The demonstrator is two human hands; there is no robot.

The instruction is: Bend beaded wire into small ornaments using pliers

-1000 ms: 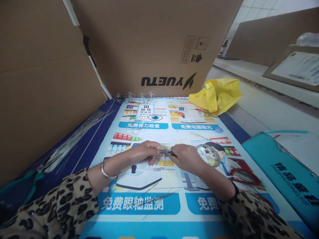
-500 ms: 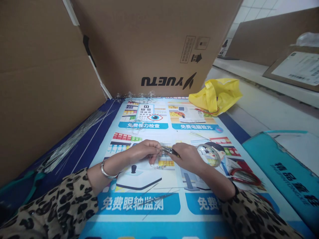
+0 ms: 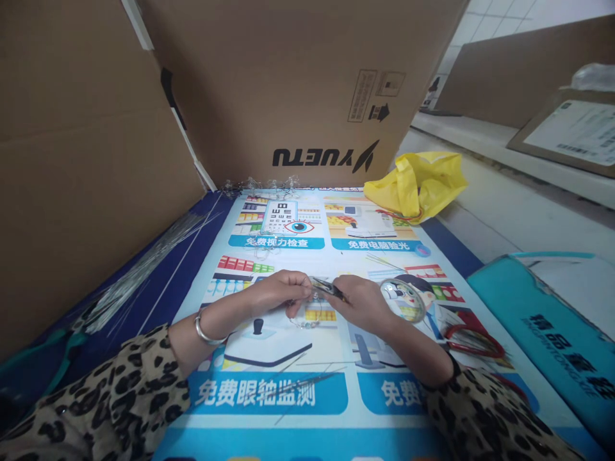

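In the middle of the head view, my left hand (image 3: pixel 284 289) pinches a thin wire loop strung with small beads, a beaded wire ring (image 3: pixel 307 324) that hangs below the fingers. A silver bangle (image 3: pixel 206 330) circles my left wrist. My right hand (image 3: pixel 361 301) is closed round a pair of pliers (image 3: pixel 327 289), whose jaws point left and meet the top of the ring by my left fingertips. The pliers' handles are mostly covered by my right palm. Whether the jaws grip the wire is too small to tell.
A round clear dish (image 3: pixel 402 299) and red-handled scissors (image 3: pixel 473 340) lie to the right. Loose wires (image 3: pixel 139 272) are bundled at left. Tangled wire pieces (image 3: pixel 283 186) sit before the cardboard box (image 3: pixel 288 83). A yellow bag (image 3: pixel 416 186) and teal box (image 3: pixel 542 320) stand on the right.
The pliers have turned slightly in my right hand, and their jaws look a little differently angled at the ring. My left hand has hardly moved.
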